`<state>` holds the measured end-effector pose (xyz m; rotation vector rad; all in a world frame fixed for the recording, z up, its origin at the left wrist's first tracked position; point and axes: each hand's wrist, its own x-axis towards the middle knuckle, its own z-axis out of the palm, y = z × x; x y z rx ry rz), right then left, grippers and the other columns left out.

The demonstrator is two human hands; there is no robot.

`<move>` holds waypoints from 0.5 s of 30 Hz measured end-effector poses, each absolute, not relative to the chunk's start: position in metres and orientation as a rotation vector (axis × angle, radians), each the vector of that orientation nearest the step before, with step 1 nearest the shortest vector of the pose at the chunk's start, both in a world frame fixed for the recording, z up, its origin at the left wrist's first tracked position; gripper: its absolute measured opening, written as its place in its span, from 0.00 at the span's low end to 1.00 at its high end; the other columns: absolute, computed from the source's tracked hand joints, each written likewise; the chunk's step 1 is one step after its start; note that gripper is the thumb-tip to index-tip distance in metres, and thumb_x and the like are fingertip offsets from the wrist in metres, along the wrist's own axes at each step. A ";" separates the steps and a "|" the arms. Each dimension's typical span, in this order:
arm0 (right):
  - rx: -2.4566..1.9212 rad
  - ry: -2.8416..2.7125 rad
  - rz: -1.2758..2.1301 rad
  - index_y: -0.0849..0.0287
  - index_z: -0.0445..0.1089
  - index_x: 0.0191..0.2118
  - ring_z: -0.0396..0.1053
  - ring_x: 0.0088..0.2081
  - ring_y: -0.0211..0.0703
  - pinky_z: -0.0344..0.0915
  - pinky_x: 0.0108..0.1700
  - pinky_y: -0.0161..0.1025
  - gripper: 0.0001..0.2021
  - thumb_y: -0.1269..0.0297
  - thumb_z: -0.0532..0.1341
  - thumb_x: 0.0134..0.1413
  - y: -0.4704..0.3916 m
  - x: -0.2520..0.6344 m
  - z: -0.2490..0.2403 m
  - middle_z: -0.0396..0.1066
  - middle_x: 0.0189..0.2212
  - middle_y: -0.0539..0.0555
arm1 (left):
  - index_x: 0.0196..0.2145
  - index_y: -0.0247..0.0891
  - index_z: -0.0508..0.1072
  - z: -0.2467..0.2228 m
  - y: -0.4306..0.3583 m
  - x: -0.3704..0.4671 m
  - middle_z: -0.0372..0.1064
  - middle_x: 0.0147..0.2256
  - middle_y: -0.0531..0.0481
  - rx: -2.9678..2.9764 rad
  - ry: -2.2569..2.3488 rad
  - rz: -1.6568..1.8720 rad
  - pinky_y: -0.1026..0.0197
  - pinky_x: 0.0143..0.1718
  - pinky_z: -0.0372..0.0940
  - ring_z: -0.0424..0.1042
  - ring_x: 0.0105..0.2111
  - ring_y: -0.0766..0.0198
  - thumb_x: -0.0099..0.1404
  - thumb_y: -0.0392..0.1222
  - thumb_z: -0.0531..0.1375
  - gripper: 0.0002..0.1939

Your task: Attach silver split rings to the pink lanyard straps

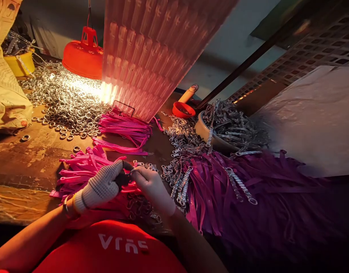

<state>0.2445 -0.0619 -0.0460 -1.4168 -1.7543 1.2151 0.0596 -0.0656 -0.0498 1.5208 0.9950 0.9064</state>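
Pink straps (80,172) look limp, light, best held by an end; left hand (103,184) and right hand (150,185) pinch closed, contents unclear.

At lower centre, the left hand (102,185), in a white dotted glove (96,191), meets the right hand (151,185) beside bright pink flat strips (77,170); what the fingers (140,175) pinch is hard to make out. Upper left, silvery metal rings (74,110) lie under a red domed lamp (82,57).

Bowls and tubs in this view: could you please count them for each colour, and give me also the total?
Yellow tub: 1
Red bowl: 1
Pale basin: 1
Total: 3
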 end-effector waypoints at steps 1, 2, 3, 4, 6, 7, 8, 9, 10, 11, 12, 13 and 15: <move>-1.415 -1.855 1.053 0.58 0.66 0.26 0.57 0.25 0.34 0.53 0.29 0.33 0.16 0.57 0.53 0.64 -0.061 0.246 -0.047 0.60 0.20 0.46 | 0.41 0.37 0.74 -0.049 -0.064 0.060 0.73 0.34 0.48 1.460 0.999 0.866 0.66 0.33 0.66 0.71 0.32 0.64 0.57 0.28 0.55 0.15; -1.403 -1.956 0.882 0.58 0.68 0.28 0.59 0.26 0.35 0.53 0.30 0.33 0.16 0.58 0.52 0.65 -0.060 0.248 -0.049 0.63 0.22 0.47 | 0.38 0.37 0.73 -0.050 -0.063 0.061 0.71 0.30 0.50 1.375 0.988 0.831 0.68 0.28 0.64 0.68 0.27 0.66 0.56 0.28 0.55 0.14; -1.382 -2.054 0.697 0.59 0.70 0.31 0.61 0.26 0.36 0.54 0.31 0.34 0.16 0.58 0.51 0.66 -0.058 0.250 -0.051 0.66 0.23 0.48 | 0.37 0.37 0.72 -0.051 -0.062 0.063 0.70 0.28 0.51 1.268 0.958 0.808 0.69 0.24 0.61 0.66 0.24 0.68 0.56 0.29 0.54 0.13; -1.355 -2.141 0.494 0.59 0.71 0.33 0.63 0.26 0.37 0.54 0.32 0.35 0.16 0.59 0.51 0.67 -0.057 0.251 -0.053 0.69 0.24 0.50 | 0.36 0.37 0.70 -0.053 -0.062 0.066 0.68 0.26 0.52 1.134 0.919 0.802 0.70 0.20 0.57 0.62 0.21 0.70 0.56 0.30 0.54 0.11; -1.291 -2.266 0.085 0.61 0.73 0.38 0.64 0.27 0.39 0.54 0.32 0.36 0.15 0.61 0.51 0.67 -0.058 0.252 -0.056 0.72 0.26 0.54 | 0.33 0.37 0.68 -0.060 -0.061 0.073 0.63 0.22 0.54 0.821 0.825 0.776 0.72 0.15 0.50 0.56 0.16 0.73 0.57 0.34 0.55 0.05; -1.267 -2.301 -0.071 0.62 0.73 0.39 0.64 0.27 0.40 0.53 0.31 0.36 0.14 0.62 0.52 0.66 -0.062 0.251 -0.056 0.72 0.25 0.55 | 0.31 0.37 0.66 -0.064 -0.060 0.076 0.60 0.20 0.55 0.660 0.775 0.755 0.72 0.14 0.47 0.52 0.15 0.74 0.57 0.35 0.55 0.02; -1.250 -2.329 -0.152 0.62 0.73 0.37 0.63 0.26 0.40 0.52 0.30 0.36 0.14 0.63 0.52 0.65 -0.068 0.250 -0.055 0.71 0.24 0.55 | 0.28 0.37 0.64 -0.067 -0.056 0.079 0.57 0.19 0.56 0.509 0.726 0.737 0.72 0.13 0.45 0.49 0.13 0.74 0.59 0.36 0.55 0.02; -1.236 -2.364 -0.130 0.62 0.72 0.33 0.61 0.24 0.38 0.51 0.29 0.36 0.14 0.63 0.52 0.65 -0.076 0.249 -0.053 0.68 0.21 0.53 | 0.26 0.37 0.61 -0.070 -0.052 0.080 0.54 0.18 0.58 0.375 0.685 0.733 0.72 0.12 0.43 0.47 0.13 0.75 0.60 0.35 0.54 0.05; -1.228 -2.406 -0.003 0.60 0.70 0.29 0.59 0.22 0.37 0.50 0.28 0.35 0.14 0.64 0.53 0.65 -0.085 0.247 -0.049 0.66 0.19 0.51 | 0.25 0.38 0.59 -0.071 -0.047 0.079 0.52 0.18 0.58 0.268 0.648 0.748 0.72 0.11 0.42 0.45 0.12 0.75 0.61 0.33 0.53 0.08; -1.214 -2.441 0.217 0.59 0.67 0.26 0.57 0.21 0.35 0.50 0.27 0.34 0.15 0.64 0.53 0.65 -0.094 0.247 -0.044 0.63 0.18 0.48 | 0.24 0.38 0.58 -0.071 -0.041 0.076 0.50 0.17 0.59 0.190 0.619 0.786 0.72 0.11 0.41 0.44 0.12 0.75 0.62 0.32 0.52 0.10; -1.212 -2.438 0.472 0.58 0.65 0.25 0.55 0.20 0.33 0.50 0.26 0.33 0.16 0.64 0.52 0.65 -0.102 0.246 -0.038 0.61 0.17 0.46 | 0.23 0.38 0.57 -0.071 -0.035 0.072 0.48 0.17 0.59 0.139 0.601 0.834 0.72 0.10 0.40 0.44 0.11 0.75 0.63 0.31 0.50 0.11; -1.231 -2.390 0.702 0.58 0.63 0.24 0.55 0.20 0.32 0.50 0.26 0.32 0.16 0.64 0.52 0.65 -0.107 0.247 -0.032 0.59 0.17 0.45 | 0.24 0.38 0.58 -0.070 -0.030 0.068 0.48 0.17 0.60 0.117 0.588 0.869 0.72 0.10 0.39 0.43 0.11 0.75 0.64 0.30 0.50 0.12; -1.340 -2.226 0.966 0.57 0.62 0.24 0.54 0.22 0.32 0.50 0.26 0.31 0.16 0.63 0.51 0.66 -0.106 0.249 -0.019 0.58 0.18 0.44 | 0.26 0.36 0.63 -0.069 -0.024 0.061 0.50 0.17 0.59 0.152 0.570 0.865 0.72 0.09 0.38 0.44 0.10 0.75 0.66 0.32 0.51 0.10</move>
